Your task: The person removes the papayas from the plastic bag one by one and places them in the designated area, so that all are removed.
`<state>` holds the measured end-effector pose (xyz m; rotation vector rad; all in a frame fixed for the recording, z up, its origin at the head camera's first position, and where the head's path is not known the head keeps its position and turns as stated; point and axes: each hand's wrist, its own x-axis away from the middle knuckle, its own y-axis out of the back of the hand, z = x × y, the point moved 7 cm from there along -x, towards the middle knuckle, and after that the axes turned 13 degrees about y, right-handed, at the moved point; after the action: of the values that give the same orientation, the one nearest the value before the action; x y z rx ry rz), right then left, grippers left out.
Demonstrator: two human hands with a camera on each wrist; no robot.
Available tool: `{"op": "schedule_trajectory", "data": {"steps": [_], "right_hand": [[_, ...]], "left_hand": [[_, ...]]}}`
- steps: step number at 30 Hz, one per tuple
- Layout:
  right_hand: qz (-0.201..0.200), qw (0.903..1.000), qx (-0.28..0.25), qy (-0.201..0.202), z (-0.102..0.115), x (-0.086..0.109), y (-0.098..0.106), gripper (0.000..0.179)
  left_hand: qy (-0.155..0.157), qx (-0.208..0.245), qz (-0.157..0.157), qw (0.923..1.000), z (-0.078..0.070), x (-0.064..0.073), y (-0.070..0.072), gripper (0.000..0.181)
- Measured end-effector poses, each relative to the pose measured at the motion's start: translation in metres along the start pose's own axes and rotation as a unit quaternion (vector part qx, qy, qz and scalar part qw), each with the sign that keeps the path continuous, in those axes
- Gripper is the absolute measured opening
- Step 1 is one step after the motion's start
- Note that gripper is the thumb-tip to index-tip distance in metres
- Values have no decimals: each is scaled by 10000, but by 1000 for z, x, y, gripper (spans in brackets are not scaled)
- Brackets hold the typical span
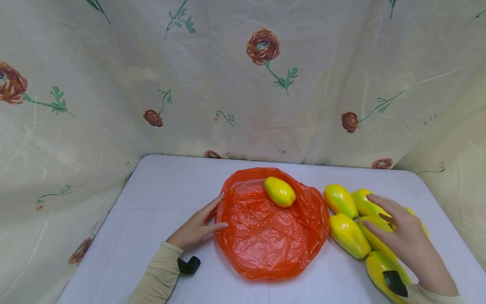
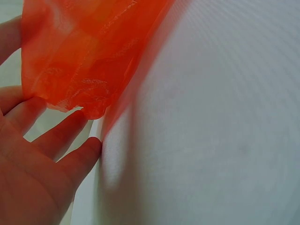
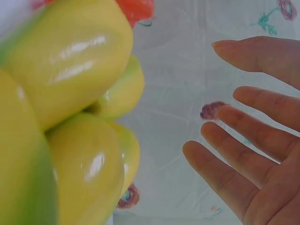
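A thin red plastic bag stands with its mouth wide, and one glossy yellow papaya lies at its far inner side. My left hand touches the bag's left rim with fingers spread and fairly straight. In the left wrist view, its fingertips reach the bag's lower edge. Above the papayas to the right of the bag hovers my right hand, fingers apart and nothing held. The right wrist view shows its straight fingers beside several yellow papayas with green streaks.
A white-covered table carries everything. Flower-printed cloth hangs behind and at both sides. The nearest papaya sits close to my right wrist, partly covered by a black wrist strap.
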<state>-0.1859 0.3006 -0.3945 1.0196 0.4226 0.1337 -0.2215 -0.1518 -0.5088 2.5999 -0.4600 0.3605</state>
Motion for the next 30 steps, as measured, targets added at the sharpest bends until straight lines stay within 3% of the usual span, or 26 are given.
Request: {"op": "schedule_trajectory", "data": {"steps": [4,21,30], "right_hand": [[-4,9999,3,167,9,-4,-3,69],[494,9973,-503,217,44,-23,-30,68],[444,9957,-700,425,59,-33,-37,66]], "left_hand": [[19,-7,-4,10000,-1,1,0,86],[-46,-49,11,10000,0,1,0,86],[-58,-43,22,10000,-2,2,0,86]]}}
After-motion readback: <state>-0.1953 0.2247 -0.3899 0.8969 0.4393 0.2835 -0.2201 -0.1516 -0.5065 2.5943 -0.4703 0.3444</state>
